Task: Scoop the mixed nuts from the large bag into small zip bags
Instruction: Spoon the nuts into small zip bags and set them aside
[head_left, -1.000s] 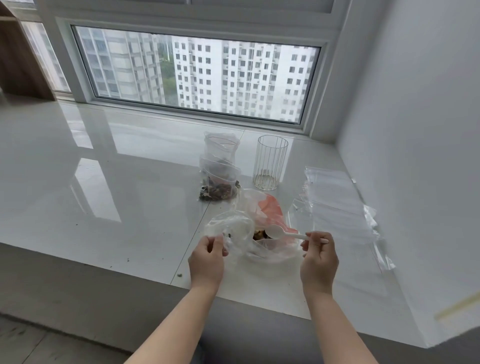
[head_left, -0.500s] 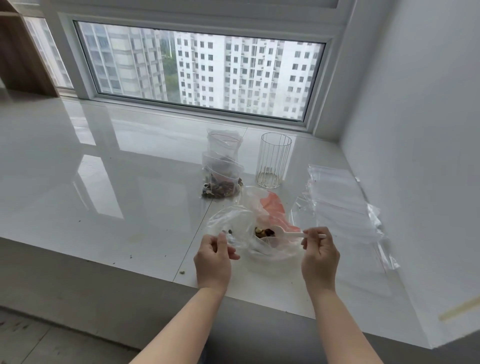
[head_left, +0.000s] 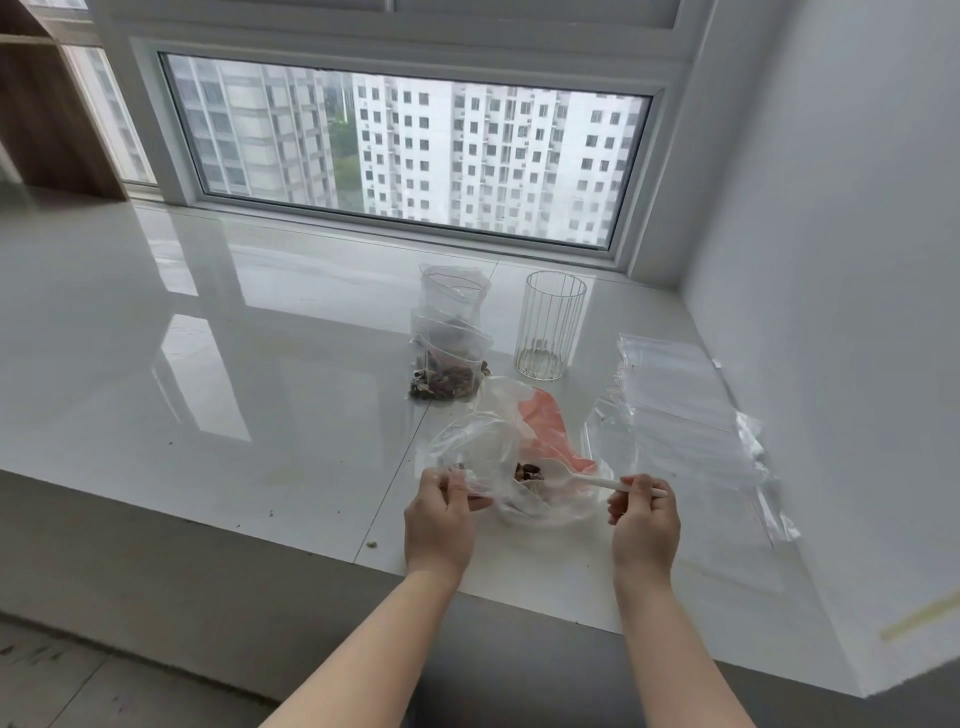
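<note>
Head view: right hand (head_left: 644, 512) pinches the white spoon (head_left: 587, 479), handle running leftward, its loaded bowl over the big bag (head_left: 540, 441), while left hand (head_left: 440, 512), just beside it, grips the small zip bag (head_left: 475, 457) open for the tip.

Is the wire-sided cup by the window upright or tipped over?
Upright. The wire cup stands on its round base on the white sill, open rim up, its bars vertical, right of the filled zip bags.

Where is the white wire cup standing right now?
In the head view, the wire cup stands upright right of centre near the window, just right of the filled zip bags.
</note>
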